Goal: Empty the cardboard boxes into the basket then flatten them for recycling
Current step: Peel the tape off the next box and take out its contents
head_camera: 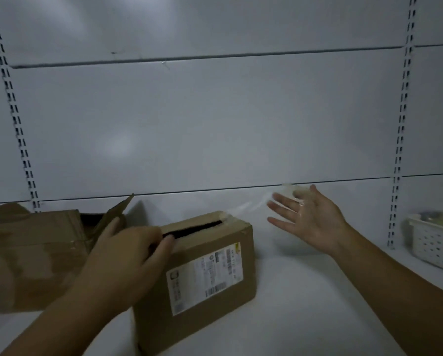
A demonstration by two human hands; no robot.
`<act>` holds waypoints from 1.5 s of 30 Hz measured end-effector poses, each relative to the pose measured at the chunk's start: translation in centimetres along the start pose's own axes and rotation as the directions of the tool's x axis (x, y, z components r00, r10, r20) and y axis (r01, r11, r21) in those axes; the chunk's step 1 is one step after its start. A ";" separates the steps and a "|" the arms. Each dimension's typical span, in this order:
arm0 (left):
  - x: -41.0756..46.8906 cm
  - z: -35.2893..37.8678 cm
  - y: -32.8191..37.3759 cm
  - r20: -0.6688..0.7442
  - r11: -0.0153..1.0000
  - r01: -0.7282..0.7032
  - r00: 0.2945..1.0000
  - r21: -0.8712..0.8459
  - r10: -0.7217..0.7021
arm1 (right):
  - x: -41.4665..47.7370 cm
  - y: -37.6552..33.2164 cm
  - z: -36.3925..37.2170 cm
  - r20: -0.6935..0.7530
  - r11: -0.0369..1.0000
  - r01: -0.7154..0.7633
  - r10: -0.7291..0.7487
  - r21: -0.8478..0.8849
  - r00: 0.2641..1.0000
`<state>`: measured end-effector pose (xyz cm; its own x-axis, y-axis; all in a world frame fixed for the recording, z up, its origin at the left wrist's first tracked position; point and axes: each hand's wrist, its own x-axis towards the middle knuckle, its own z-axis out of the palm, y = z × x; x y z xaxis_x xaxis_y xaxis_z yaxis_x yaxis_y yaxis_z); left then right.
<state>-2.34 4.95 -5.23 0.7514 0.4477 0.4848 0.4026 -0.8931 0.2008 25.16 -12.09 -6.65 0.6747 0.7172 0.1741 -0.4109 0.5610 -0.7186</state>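
**Tape trailing from box toward open right hand**

Box [202, 278] sits at lower centre of the frame on the white shelf [305, 304]. Its long axis runs from lower left to upper right, and a dark slit [197, 228] shows along the top seam. The left hand [128, 253] lies over the box's left top end with fingers curled onto the flap edge at the slit, so its grip is clamped on the box. The right hand [310, 222] hangs to the right of the box and apart from it, fingers straight and spread, grip apart. Blurred clear tape [243, 208] runs from the box's upper-right top corner toward those fingers; whether it sticks to them cannot be told. The big box [35, 253], flaps up, stands at left just behind the left hand. The basket [430, 250], with some things in it, is at the right edge, well apart from the box and beyond the right hand.

The flaps probably need spreading next, along the slit's line. The left hand is already on that seam. The right hand is nearer the seam's far end, and the contents must travel rightward to the basket.
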 end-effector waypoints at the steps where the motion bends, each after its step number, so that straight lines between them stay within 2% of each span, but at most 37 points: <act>1: 0.5 0.0 1.6 -0.061 0.996 -0.004 0.998 0.086 0.010 | -0.3 0.3 1.0 0.079 1.000 -0.013 0.011 0.015 0.997; 3: 2.3 1.1 4.3 -0.079 0.995 -0.014 0.997 0.099 0.022 | -0.7 1.1 3.0 0.140 0.998 -0.044 0.038 0.036 0.989; 6: 6.2 4.1 5.9 0.136 0.999 0.053 0.989 0.014 -0.054 | -0.9 1.7 4.7 0.090 0.996 -0.084 0.080 0.039 0.993; 9: 8.3 6.1 4.7 0.296 0.998 0.032 0.954 0.057 -0.047 | -0.4 1.0 4.3 0.053 0.996 -0.044 0.040 0.076 0.998; 12: 8.1 5.6 3.8 0.364 0.999 0.029 0.931 -0.021 -0.019 | 0.5 -1.4 1.9 -0.137 0.995 0.096 -0.094 0.013 0.986; 14: 7.7 4.7 3.7 0.383 0.999 0.009 0.924 -0.049 0.011 | 0.7 -3.3 -0.5 -0.320 0.984 0.152 -0.175 -0.096 0.931; 17: 7.3 4.0 3.0 0.393 0.998 -0.046 0.918 -0.046 0.061 | 0.6 -4.9 -3.5 -0.430 0.957 0.059 -0.182 -0.284 0.884; 20: 7.4 4.0 2.4 0.395 0.997 -0.044 0.916 -0.059 0.064 | 0.2 -5.2 -4.4 -0.412 0.868 -0.006 -0.231 -0.497 0.881; 22: 7.3 4.0 2.4 0.392 0.997 -0.052 0.917 -0.054 0.069 | -0.4 -5.0 -4.5 -0.421 0.753 -0.066 -0.290 -0.654 0.859; 24: 7.2 3.9 2.7 0.395 0.996 -0.072 0.915 -0.047 0.085 | -1.0 -4.5 -4.6 -0.431 0.689 -0.100 -0.328 -0.718 0.841; 26: 7.0 3.8 3.1 0.403 0.994 -0.101 0.908 -0.052 0.113 | -1.0 -3.7 -4.1 -0.414 0.784 -0.038 -0.285 -0.620 0.865; 29: 7.0 3.9 3.2 0.414 0.985 -0.103 0.897 -0.137 0.152 | -0.7 -1.9 -1.4 -0.273 0.943 0.034 -0.131 -0.332 0.953; 33: 7.2 3.7 3.1 0.431 0.962 -0.085 0.881 -0.259 0.194 | -0.6 0.9 3.0 -0.068 0.992 0.030 -0.038 -0.124 0.997; 36: 7.3 3.8 2.9 0.440 0.963 -0.091 0.876 -0.253 0.198 | -0.5 2.4 4.2 -0.004 0.962 0.011 -0.013 -0.273 1.000; 39: 7.4 3.9 2.7 0.430 0.956 -0.089 0.879 -0.279 0.207 | -1.0 3.2 3.9 -0.025 0.894 0.000 -0.013 -0.447 1.000; 43: 7.5 4.1 2.8 0.418 0.949 -0.097 0.881 -0.301 0.222 | -1.5 3.1 3.0 -0.073 0.717 -0.028 -0.032 -0.697 0.997; 45: 7.5 4.1 2.7 0.413 0.947 -0.108 0.880 -0.302 0.233 | -1.7 2.9 2.7 -0.070 0.640 -0.068 0.023 -0.766 0.997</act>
<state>6.57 6.07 -4.53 0.9713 0.2045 0.1216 0.1417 -0.9078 0.3948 21.12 -10.59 -7.17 0.7063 0.6993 0.1100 0.1604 -0.0067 -0.9870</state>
